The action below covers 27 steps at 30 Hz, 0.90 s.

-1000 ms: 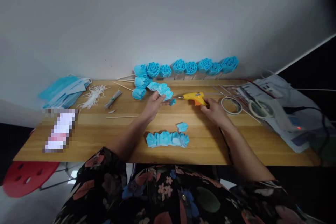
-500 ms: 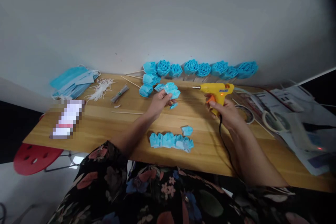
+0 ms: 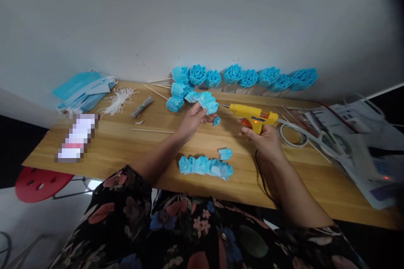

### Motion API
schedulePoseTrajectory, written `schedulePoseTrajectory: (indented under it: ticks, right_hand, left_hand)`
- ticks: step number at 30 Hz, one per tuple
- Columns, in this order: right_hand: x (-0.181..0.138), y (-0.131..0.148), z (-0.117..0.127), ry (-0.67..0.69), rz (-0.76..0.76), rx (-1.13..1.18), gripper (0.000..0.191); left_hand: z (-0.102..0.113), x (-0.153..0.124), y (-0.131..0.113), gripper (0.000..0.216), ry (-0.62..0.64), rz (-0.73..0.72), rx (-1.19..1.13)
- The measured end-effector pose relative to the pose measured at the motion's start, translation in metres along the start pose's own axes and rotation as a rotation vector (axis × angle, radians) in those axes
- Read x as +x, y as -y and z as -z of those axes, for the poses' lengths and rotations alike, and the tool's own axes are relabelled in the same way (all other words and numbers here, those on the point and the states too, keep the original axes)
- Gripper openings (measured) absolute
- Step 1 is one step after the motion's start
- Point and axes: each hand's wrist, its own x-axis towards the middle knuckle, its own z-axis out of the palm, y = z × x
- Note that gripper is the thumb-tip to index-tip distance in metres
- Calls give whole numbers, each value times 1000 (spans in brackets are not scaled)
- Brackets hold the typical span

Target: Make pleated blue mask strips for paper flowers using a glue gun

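My left hand (image 3: pixel 195 118) pinches a pleated blue petal strip (image 3: pixel 206 101) above the middle of the table. A small blue petal (image 3: pixel 216 121) sticks out at its fingers, on the right side. In my right hand (image 3: pixel 263 138) is a yellow hot glue gun (image 3: pixel 252 115), a light glowing on its body. The metal nozzle points left, close to the strip's right end; I cannot tell whether it touches. Nearer me lie another blue petal strip (image 3: pixel 205 166) and a single folded blue petal (image 3: pixel 225 154).
Finished blue flowers (image 3: pixel 232 74) line the wall. At left are blue face masks (image 3: pixel 85 90), white ear loops (image 3: pixel 119 100), a bundle of wire ties (image 3: pixel 142 107), a thin stick (image 3: pixel 151 130) and a blurred phone (image 3: pixel 77 138). A tape roll (image 3: pixel 293 135) and papers (image 3: pixel 362 168) lie right.
The glue gun has tilted, its nozzle moving left toward the strip in my left hand. The small petal at my left fingers has turned and shows more. The view has shifted slightly.
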Motion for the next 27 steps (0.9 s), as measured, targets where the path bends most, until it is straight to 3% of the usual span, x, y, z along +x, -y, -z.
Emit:
schedulePoseTrajectory:
  ticks: [9,19,27]
  right_hand:
    - [-5,6,-6,49,49,-57,32]
    - [-7,-3,-4,-16,117,-250,31]
    - [-11,6,-7,-22,173,-320,28]
  left_hand:
    - [-1,-3,-1,39,53,-48,19]
    - [-2,-1,3,37,30,-38,27]
    - [-5,-4,2,29,27,-23,12]
